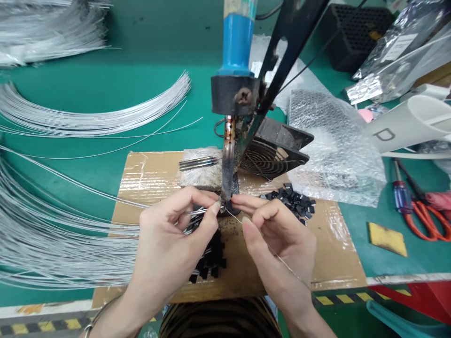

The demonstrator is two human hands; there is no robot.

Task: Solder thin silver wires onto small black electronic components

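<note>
My left hand (172, 237) pinches the ends of thin silver wires (195, 212) and holds them against the tip of an upright soldering iron (228, 159) with a blue handle. My right hand (278, 239) pinches a thin strand of solder wire (282, 260) and feeds it to the same tip. A small black part (230, 208) sits at the iron's tip between both hands. Loose small black parts lie in a pile (294, 201) to the right and another pile (207, 263) under my left hand.
A taped cardboard sheet (148, 178) covers the green bench. Bundles of silver wires (70, 112) fan across the left. A small black fan (275, 150), bubble wrap (334, 145), a yellow sponge (386, 238), a screwdriver (400, 192) and orange-handled scissors (426, 220) lie at right.
</note>
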